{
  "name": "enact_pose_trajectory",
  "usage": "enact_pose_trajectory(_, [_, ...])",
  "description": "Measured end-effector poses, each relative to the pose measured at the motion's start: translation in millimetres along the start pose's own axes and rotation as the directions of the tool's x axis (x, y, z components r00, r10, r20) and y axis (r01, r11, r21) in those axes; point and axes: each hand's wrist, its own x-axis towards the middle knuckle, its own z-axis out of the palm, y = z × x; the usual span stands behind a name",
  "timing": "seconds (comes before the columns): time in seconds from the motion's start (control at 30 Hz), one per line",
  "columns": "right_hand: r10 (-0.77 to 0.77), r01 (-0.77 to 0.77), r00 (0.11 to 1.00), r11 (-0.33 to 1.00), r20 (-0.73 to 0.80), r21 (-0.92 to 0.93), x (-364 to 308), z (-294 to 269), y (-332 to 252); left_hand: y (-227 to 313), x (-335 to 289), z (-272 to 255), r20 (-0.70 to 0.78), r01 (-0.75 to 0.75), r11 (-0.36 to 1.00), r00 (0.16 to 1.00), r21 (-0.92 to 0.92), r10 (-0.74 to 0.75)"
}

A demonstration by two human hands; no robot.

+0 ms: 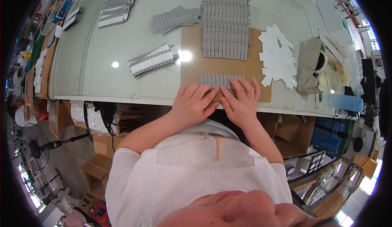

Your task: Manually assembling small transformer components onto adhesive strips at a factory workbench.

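Note:
A short grey segmented strip (210, 79) lies crosswise on the brown board (255, 68) near the table's front edge. My left hand (195, 101) rests at the strip's near left side, its fingers stretched out. Over the right end lies my right hand (241, 101), fingers apart and fingertips touching the strip. The two thumbs and index fingers come close together at the strip's near edge. Just beyond sits a long stack of similar grey strips (225, 27). White paper strips (278, 55) are heaped to the right, partly on the board.
Farther left are a bundle of grey strips with a white one on top (154, 59), a fanned grey pile (173, 19) and another stack (118, 6). On the right stand a grey tape dispenser (309, 66) and a blue translucent bottle (345, 103).

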Motion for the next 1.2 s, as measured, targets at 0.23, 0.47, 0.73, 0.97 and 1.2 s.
enact_pose_trajectory(0.23, [0.004,-0.001,0.999,0.998,-0.051,0.056,-6,-7,5,1,1,-2,0.008,0.005,1.000,1.000,-0.019,-0.004])
enact_pose_trajectory(0.47, [0.081,-0.081,0.994,0.997,-0.074,0.012,-21,-17,31,3,2,-1,0.016,0.034,0.993,0.999,-0.110,-0.032])
enact_pose_trajectory(0.73, [0.023,-0.023,1.000,0.999,0.007,0.034,-12,-18,20,12,10,10,-0.018,-0.026,0.994,1.000,-0.104,0.024])
enact_pose_trajectory(0.97, [-0.017,0.016,0.996,1.000,0.093,0.004,-7,-14,14,13,9,11,-0.032,0.000,0.997,0.999,-0.075,-0.003])
enact_pose_trajectory(1.2, [-0.017,0.018,0.995,1.000,0.103,-0.010,-8,-12,14,13,8,11,-0.031,0.005,0.997,1.000,-0.077,-0.007])
